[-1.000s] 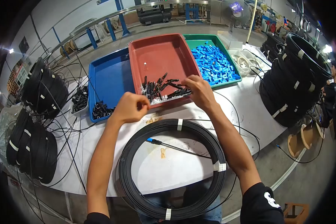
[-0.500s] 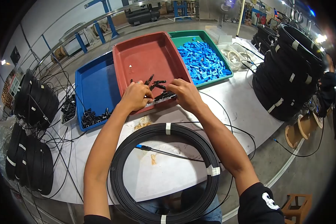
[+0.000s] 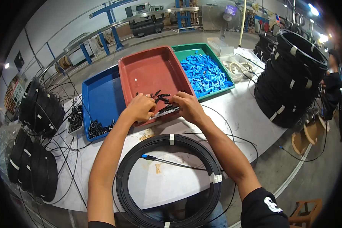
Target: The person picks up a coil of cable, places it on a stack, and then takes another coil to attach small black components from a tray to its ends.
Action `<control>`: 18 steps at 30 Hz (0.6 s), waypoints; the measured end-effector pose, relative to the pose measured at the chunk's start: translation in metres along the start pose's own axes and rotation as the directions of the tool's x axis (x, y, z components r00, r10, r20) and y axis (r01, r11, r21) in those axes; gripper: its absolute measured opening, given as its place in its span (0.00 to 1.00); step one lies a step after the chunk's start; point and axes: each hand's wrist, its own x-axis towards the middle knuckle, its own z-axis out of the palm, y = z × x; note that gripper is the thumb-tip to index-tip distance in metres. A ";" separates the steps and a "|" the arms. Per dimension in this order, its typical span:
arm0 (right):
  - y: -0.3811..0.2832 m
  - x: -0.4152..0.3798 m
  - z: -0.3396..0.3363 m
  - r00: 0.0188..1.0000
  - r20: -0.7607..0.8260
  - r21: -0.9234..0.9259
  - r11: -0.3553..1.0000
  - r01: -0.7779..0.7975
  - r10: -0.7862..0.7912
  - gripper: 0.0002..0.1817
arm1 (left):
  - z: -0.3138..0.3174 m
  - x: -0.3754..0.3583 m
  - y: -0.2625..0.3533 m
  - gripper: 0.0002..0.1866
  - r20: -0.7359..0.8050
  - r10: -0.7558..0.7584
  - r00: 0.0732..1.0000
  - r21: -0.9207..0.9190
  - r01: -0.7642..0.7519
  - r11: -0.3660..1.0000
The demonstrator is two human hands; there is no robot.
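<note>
Both my hands are at the near end of the red tray (image 3: 152, 74), among small black plastic parts (image 3: 162, 98). My left hand (image 3: 141, 107) has its fingers curled down by the parts. Across from it, my right hand (image 3: 188, 106) is closed beside the pile at the tray's right wall. My fingers cover whatever lies in either grip. Below my hands, a large coil of black cable (image 3: 124, 178) bound with white tape lies on the table's near edge. A cable end with a blue-tipped connector (image 3: 150, 157) rests inside the ring.
Left of the red tray is a blue tray (image 3: 102, 89) holding black parts; a green tray (image 3: 225, 72) with blue pieces (image 3: 205, 74) stands right. Stacked black cable coils (image 3: 288, 79) flank the table, with more coils (image 3: 32, 167) at left. A person (image 3: 332, 91) stands far right.
The whole view has tilted up a little, so everything sits lower in the picture. Both hands stay at the near end of the red tray, with only slight finger movement.
</note>
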 end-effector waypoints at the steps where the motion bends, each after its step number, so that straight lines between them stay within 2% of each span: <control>1: 0.001 0.000 0.001 1.000 0.004 0.028 0.999 -0.020 0.020 0.18 | 0.000 -0.003 0.000 0.09 0.001 0.035 0.999 -0.067 -0.035 0.997; 2: 0.002 0.000 0.002 1.000 0.013 0.034 0.999 -0.011 0.010 0.18 | 0.000 -0.002 -0.001 0.10 0.081 0.029 0.996 -0.005 -0.029 1.000; 3: 0.002 0.000 0.002 0.999 -0.018 0.044 0.999 -0.027 0.028 0.17 | 0.000 -0.003 0.000 0.10 0.084 0.018 0.996 -0.004 -0.017 1.000; 5: 0.001 0.001 0.005 0.997 -0.058 0.059 0.997 -0.046 0.050 0.16 | 0.001 -0.003 0.000 0.08 0.012 0.059 0.998 -0.042 -0.059 0.997; 6: 0.001 0.001 0.005 0.996 -0.048 0.052 0.996 -0.067 0.069 0.15 | 0.008 -0.003 -0.004 0.08 -0.015 0.042 0.999 -0.135 -0.043 0.990; 9: 0.005 -0.002 0.004 0.997 -0.039 0.005 0.997 -0.072 0.072 0.13 | 0.020 -0.005 -0.010 0.06 -0.080 0.005 0.997 -0.188 -0.020 0.982; 13: 0.001 -0.001 0.002 0.998 -0.004 0.016 0.998 -0.059 0.059 0.15 | 0.014 -0.005 -0.007 0.06 -0.058 0.012 0.998 -0.236 -0.025 0.971; 16: 0.000 -0.002 0.002 0.992 0.035 0.006 0.993 -0.119 0.118 0.17 | 0.012 -0.007 -0.005 0.07 -0.025 -0.014 1.000 -0.223 0.009 0.975; 18: 0.004 -0.002 0.005 0.998 -0.017 0.013 0.998 -0.058 0.058 0.17 | 0.015 -0.009 -0.004 0.06 -0.287 -0.009 0.958 -0.268 -0.071 0.961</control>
